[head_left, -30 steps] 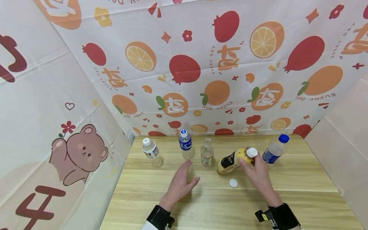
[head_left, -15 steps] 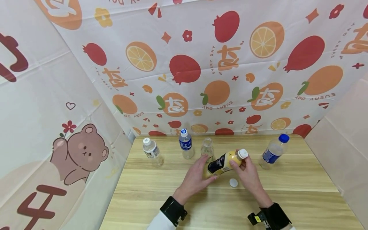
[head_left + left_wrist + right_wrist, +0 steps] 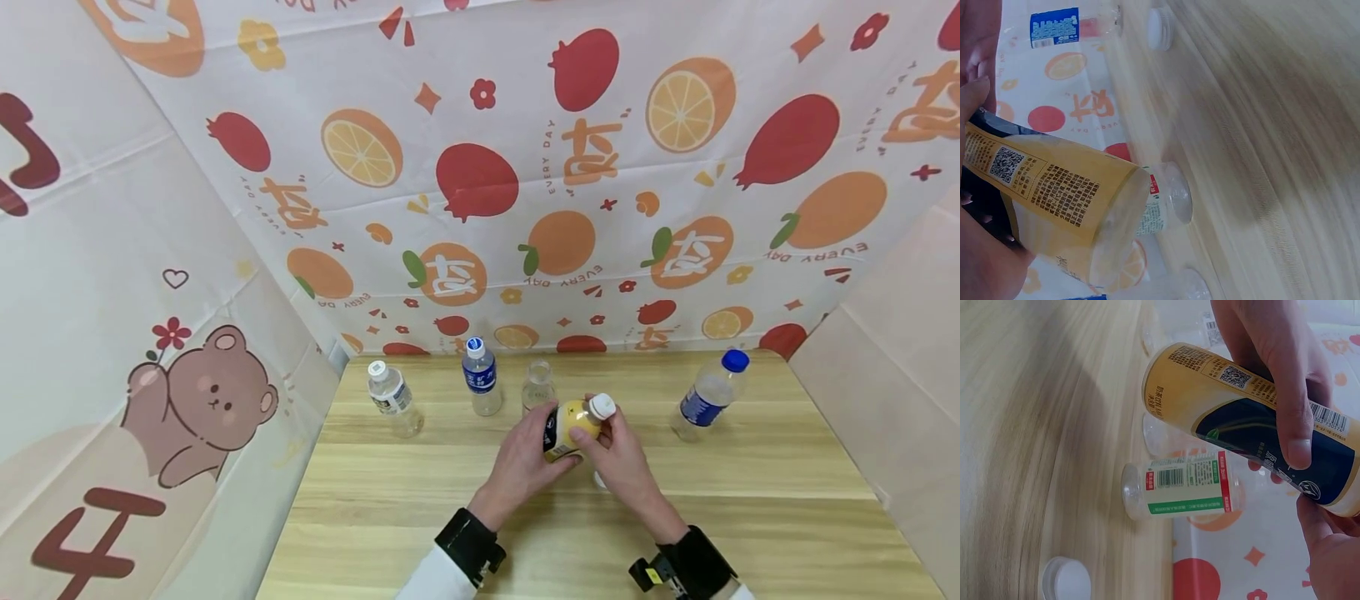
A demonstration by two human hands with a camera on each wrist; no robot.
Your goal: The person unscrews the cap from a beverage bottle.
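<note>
A yellow bottle with a dark label is held tilted above the table, its white cap pointing up and right. My left hand grips its lower body, with the thumb across the label in the right wrist view. At the upper end, my right hand holds the bottle near the neck, just below the cap; its exact finger contact is partly hidden. A loose white cap lies on the table, partly covered by the right hand in the head view. An uncapped clear bottle stands just behind the yellow one.
Two clear bottles stand to the left, one with a white cap and one with a blue label. A blue-capped bottle stands at the right. Behind the wooden table hangs a fruit-print cloth.
My right hand has carried the yellow bottle leftward from beside the blue-capped bottle. My left hand has come up and right from bare table and taken hold of its body.
</note>
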